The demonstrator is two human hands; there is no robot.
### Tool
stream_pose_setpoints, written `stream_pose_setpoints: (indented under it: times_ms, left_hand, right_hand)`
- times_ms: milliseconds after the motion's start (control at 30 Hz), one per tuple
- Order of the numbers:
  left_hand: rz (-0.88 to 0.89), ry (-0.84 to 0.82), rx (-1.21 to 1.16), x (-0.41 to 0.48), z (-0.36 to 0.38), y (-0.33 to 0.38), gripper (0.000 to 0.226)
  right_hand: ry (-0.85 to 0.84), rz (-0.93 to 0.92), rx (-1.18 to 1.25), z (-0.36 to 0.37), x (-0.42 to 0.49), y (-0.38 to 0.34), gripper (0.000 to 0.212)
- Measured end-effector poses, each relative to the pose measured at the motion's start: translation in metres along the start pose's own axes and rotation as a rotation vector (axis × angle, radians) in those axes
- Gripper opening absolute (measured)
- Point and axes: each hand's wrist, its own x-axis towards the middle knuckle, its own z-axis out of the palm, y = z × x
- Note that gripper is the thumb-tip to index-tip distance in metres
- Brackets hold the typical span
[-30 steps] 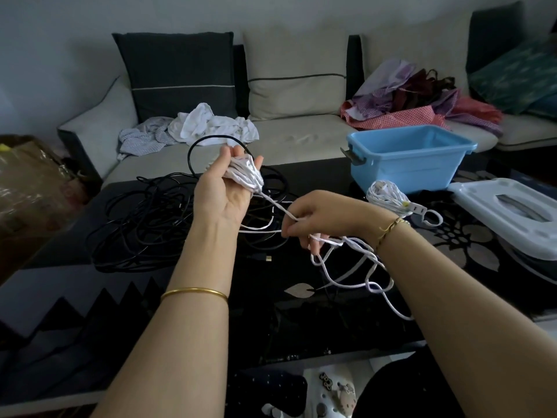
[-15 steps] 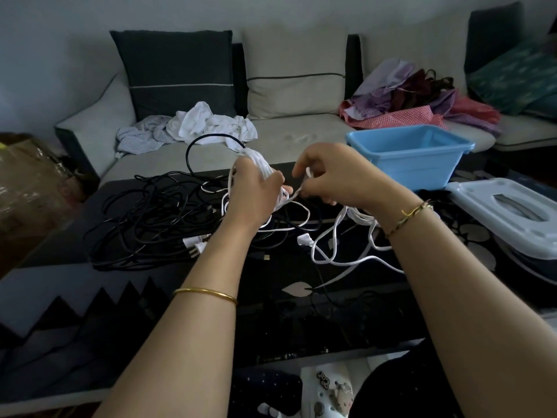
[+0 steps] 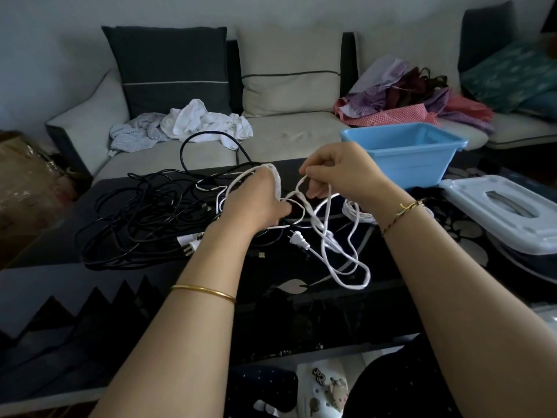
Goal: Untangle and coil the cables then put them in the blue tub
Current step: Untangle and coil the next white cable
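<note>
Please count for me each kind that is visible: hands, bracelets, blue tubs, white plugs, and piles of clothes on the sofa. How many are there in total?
Hands: 2, left hand and right hand, both holding white cable
Bracelets: 2
Blue tub: 1
White plugs: 2
Piles of clothes: 2
Total: 9

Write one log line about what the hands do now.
left hand: grips coiled white power cable | right hand: pinches its loose strand | tangled black cables: on dark glass table

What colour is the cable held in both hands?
The cable is white, seen in the head view.
</note>
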Motion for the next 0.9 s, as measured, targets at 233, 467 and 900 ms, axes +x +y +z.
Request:
stream_pose_setpoints:
  times_ms: [233,467,900]
  left_hand:
    - [-0.195,0.207,-0.087,-0.001,-0.004,-0.013,0.016]
    - [-0.408,0.357,-0.401,0.004,-0.005,-0.023,0.014]
    - [-0.371,0.056,-0.575,-0.002,-0.010,-0.008,0.014]
  right_hand:
    - [-0.015,0.043,-0.185,0.000,0.008,0.015,0.013]
    - [-0.126,0.108,-0.319,0.001,0.009,0.048,0.013]
    - [-0.189,0.081,-0.347,0.001,0.013,0.047,0.020]
